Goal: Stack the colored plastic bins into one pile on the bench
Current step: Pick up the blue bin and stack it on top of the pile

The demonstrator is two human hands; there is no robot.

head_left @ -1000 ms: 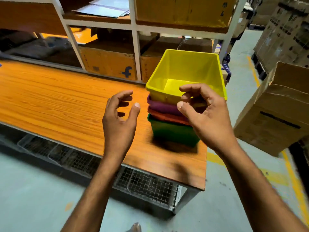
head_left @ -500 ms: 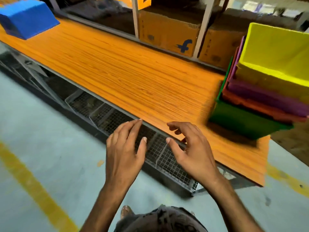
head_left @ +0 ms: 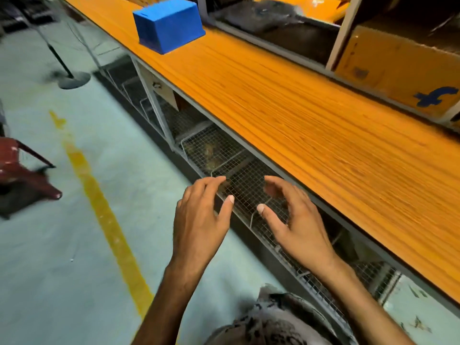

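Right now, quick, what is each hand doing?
Left hand: open, holding nothing.
Right hand: open, holding nothing.

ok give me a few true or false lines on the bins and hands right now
1. The blue bin lies upside down on the bench. True.
2. The left hand holds the blue bin. False: it holds nothing, and its fingers are relaxed, far from the bin.
3. The right hand is empty. True.
4. A pile of colored bins stands beside the blue bin. False: no other bin shows in this view.
5. Both hands rest on the benchtop. False: they hover in front of its edge, over the wire baskets below it.
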